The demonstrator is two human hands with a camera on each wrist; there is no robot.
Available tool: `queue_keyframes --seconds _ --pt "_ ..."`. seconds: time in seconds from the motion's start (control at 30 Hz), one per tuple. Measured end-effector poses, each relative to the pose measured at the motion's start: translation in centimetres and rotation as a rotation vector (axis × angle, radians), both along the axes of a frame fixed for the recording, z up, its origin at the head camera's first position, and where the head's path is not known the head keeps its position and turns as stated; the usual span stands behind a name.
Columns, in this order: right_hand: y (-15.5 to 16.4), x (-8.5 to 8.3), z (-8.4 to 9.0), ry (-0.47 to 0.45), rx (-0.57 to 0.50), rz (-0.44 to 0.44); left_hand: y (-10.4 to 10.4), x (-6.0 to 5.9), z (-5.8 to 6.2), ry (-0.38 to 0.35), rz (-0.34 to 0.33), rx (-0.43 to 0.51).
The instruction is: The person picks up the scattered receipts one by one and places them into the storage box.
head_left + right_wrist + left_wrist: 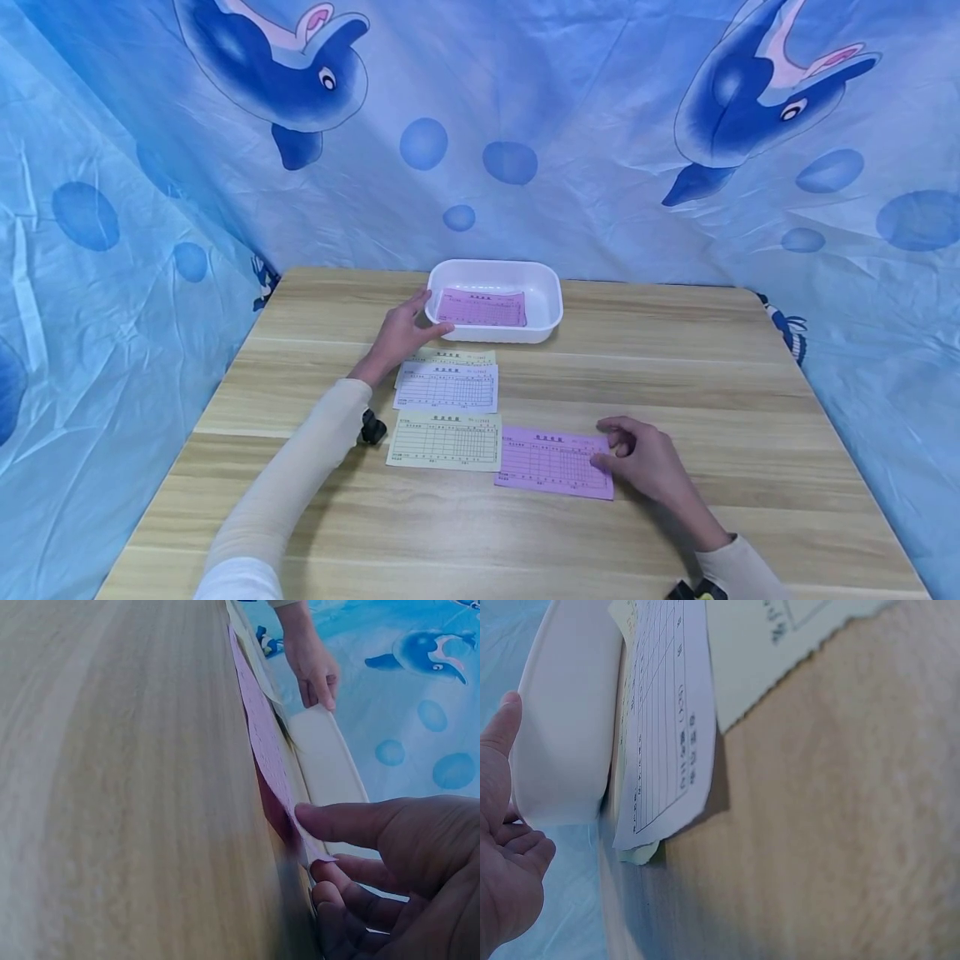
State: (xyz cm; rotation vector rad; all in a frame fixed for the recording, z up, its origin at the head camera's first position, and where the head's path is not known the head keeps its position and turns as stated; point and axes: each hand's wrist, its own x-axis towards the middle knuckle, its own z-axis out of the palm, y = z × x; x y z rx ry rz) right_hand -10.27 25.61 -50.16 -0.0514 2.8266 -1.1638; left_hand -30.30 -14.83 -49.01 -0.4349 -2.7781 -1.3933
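My left hand (pixel 399 336) grips the near left corner of a white plastic tray (pixel 495 335), thumb on the front rim and fingers at the left side. Inside the tray lie purple receipt slips (pixel 483 308). At the table's middle right, my right hand (pixel 651 458) pinches the right edge of another purple receipt slip (pixel 547 461). In the right wrist view the thumb (pixel 341 823) is above that slip's raised corner, with fingers below it. The purple slip's left edge meets a pale yellow slip (pixel 444 442).
Behind the yellow slip lies a white receipt slip (pixel 446 389), overlapping a second yellow slip (pixel 457 358) close to the tray. All rest on a wooden table (pixel 720 375). A blue dolphin-print curtain (pixel 585 217) hangs along the back and sides.
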Motion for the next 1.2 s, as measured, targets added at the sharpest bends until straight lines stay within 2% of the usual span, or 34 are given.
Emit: queue_keyframes --seconds 0.13,0.4,0.73,0.97,1.2 --pt "-0.2 -0.1 0.0 -0.017 0.010 0.003 0.1 0.0 0.0 -0.002 0.000 0.003" --pt "0.0 -0.1 0.3 -0.021 -0.050 0.028 0.0 0.0 -0.1 0.002 0.003 -0.001" --pt "0.5 -0.4 0.6 0.019 -0.063 0.007 0.0 0.0 -0.1 0.013 -0.005 0.009" --pt "1.1 -0.6 1.3 -0.012 -0.125 0.003 0.0 0.0 -0.1 0.025 0.000 0.000" --pt "1.6 -0.9 2.2 0.029 -0.093 -0.010 0.1 0.0 -0.3 0.032 0.002 0.005"
